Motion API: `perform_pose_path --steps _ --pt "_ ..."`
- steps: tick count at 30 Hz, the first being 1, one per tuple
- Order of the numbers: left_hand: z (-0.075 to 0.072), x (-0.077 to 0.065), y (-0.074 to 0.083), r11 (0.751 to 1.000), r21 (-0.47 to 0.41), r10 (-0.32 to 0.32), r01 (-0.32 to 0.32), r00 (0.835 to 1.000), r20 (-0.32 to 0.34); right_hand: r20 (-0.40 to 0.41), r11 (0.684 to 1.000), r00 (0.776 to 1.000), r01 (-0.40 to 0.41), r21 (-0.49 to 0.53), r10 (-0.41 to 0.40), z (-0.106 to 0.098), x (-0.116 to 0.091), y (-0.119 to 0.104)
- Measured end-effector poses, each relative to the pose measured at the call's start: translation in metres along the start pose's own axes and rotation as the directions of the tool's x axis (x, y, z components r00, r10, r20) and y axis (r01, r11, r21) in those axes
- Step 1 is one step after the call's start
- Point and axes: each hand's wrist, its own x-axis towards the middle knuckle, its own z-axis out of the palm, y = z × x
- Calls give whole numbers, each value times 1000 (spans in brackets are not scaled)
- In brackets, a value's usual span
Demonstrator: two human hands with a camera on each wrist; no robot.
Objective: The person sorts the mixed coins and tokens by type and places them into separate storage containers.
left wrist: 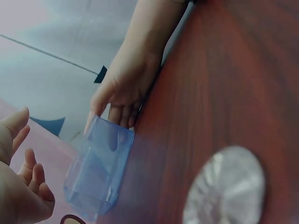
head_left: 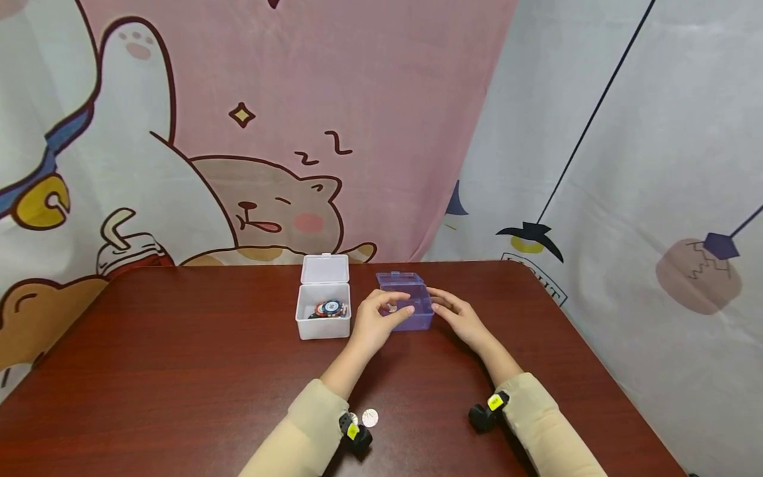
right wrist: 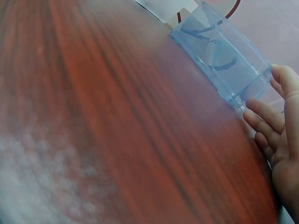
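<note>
A see-through blue plastic box [head_left: 420, 317] stands on the table with its hinged lid raised at the back. My left hand [head_left: 374, 324] hovers over its left front, thumb and fingers spread apart. Nothing sits between those fingers in the left wrist view, where the left hand [left wrist: 21, 186] appears apart from the box [left wrist: 100, 163]. At the box's right wall is my right hand [head_left: 465, 324], its fingertips right at that side. In the right wrist view its fingers [right wrist: 264, 114] are fairly straight beside the box's end.
Left of the blue box stands a white box [head_left: 323, 329], lid up, with several poker chips [head_left: 330, 308] inside. Near my left wrist lies a white disc [head_left: 370, 417], another partly hidden beside it. A printed cloth [head_left: 387, 132] hangs behind the brown table [head_left: 179, 371].
</note>
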Motion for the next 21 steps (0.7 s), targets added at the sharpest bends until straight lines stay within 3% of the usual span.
perform_pose_path --steps 7,12,21 --pt "-9 -13 4 999 -9 42 -41 998 56 5 1000 1000 4 4 -4 0 0 -1" --pt "-16 -21 8 999 -13 32 -31 993 110 6 1000 1000 5 11 -5 -1 0 0" --pt "-26 -38 10 996 -37 87 -80 970 228 7 1000 1000 8 23 -8 -1 1 0"
